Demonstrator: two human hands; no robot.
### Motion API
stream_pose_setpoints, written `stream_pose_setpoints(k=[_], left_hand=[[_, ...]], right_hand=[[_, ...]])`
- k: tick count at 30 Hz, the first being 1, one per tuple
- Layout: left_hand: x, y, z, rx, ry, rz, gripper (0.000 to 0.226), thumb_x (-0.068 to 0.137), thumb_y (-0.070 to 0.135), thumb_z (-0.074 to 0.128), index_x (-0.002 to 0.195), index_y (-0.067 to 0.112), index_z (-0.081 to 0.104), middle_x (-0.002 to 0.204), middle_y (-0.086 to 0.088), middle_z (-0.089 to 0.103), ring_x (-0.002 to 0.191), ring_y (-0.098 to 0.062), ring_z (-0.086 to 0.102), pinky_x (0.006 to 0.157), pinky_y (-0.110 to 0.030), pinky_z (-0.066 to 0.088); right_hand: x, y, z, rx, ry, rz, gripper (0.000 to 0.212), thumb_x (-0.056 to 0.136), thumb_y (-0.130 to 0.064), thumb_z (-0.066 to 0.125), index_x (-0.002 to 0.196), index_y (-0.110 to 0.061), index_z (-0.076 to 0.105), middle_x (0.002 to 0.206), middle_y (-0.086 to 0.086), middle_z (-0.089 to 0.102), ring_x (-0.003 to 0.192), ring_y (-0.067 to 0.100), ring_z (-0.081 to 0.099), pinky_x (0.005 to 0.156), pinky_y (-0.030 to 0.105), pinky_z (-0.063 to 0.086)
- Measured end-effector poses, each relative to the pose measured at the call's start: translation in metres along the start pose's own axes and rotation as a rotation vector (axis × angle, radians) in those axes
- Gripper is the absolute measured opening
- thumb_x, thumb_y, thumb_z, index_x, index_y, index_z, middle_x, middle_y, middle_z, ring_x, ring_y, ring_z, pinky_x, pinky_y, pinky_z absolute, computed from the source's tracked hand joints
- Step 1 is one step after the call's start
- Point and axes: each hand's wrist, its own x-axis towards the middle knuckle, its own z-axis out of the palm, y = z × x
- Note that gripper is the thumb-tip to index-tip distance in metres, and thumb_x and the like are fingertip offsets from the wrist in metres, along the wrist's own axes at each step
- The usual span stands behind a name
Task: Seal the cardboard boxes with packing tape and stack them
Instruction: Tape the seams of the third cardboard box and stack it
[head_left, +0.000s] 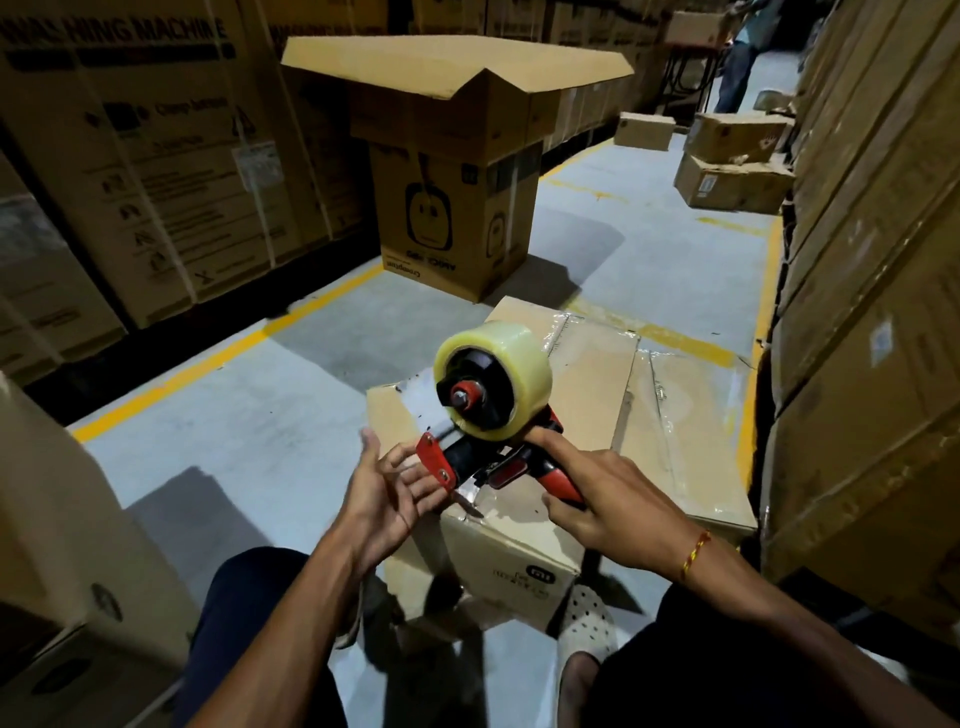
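I see my right hand (618, 499) wrapped around the red handle of the tape dispenser (493, 431), index finger stretched along its top. A roll of clear packing tape (498, 379) sits on the dispenser, which hangs just above the near corner of the cardboard box (597, 415) on the floor (260, 415) in front of me. Shiny tape strips already cross the box top. My left hand (389, 488) is spread wide, fingers (421, 483) straight, fingertips at the dispenser's red front plate; whether they touch the loose tape end I cannot tell. Farther off stands an open box (457, 156) with its flaps up, on another carton.
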Motion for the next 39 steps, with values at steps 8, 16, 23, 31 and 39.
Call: stream_pose_setpoints(k=[8,16,23,31,39], left_hand=[[0.003,-0.002,0.009,0.259,0.075,-0.137,0.018,0.103,0.014,0.053,0.106,0.006,0.068,0.102,-0.016,0.070,0.088,-0.023,0.067,0.057,-0.027,0.059],[-0.001,0.004,0.008,0.311,-0.015,-0.288,0.024,0.101,0.014,0.053,0.107,-0.005,0.066,0.098,-0.021,0.069,0.058,-0.017,0.066,0.054,-0.027,0.060],[0.001,0.009,0.022,0.290,0.054,-0.119,0.019,0.100,0.004,0.052,0.090,0.014,0.065,0.067,-0.008,0.057,0.056,-0.015,0.050,0.039,-0.023,0.046],[0.005,0.017,0.029,0.468,0.076,0.099,0.031,0.092,-0.012,0.049,0.099,0.008,0.072,0.077,-0.012,0.065,0.062,-0.017,0.055,0.045,-0.023,0.041],[0.012,0.058,-0.018,0.682,0.255,0.236,0.029,0.097,0.003,0.063,0.070,0.006,0.053,0.062,-0.009,0.049,0.048,-0.014,0.042,0.044,-0.019,0.039]], right_hand=[[0.004,-0.006,-0.003,-0.003,-0.047,-0.043,0.064,0.096,-0.027,0.060,0.147,-0.049,0.028,0.068,-0.001,0.051,0.062,0.016,0.047,0.056,0.029,0.033],[0.009,-0.007,-0.009,0.016,-0.042,-0.053,0.063,0.097,-0.028,0.061,0.146,-0.049,0.028,0.068,0.000,0.053,0.062,0.018,0.049,0.057,0.031,0.037],[0.007,-0.006,-0.010,0.007,-0.039,-0.059,0.062,0.098,-0.028,0.062,0.147,-0.047,0.029,0.068,-0.003,0.051,0.062,0.015,0.048,0.059,0.031,0.038],[0.013,-0.004,-0.022,0.013,-0.033,-0.061,0.063,0.097,-0.029,0.064,0.147,-0.047,0.030,0.064,-0.008,0.048,0.057,0.010,0.046,0.057,0.030,0.038],[0.006,0.008,-0.044,0.037,-0.093,-0.099,0.061,0.096,-0.023,0.065,0.145,-0.045,0.035,0.063,-0.002,0.052,0.058,0.013,0.051,0.053,0.030,0.040]])
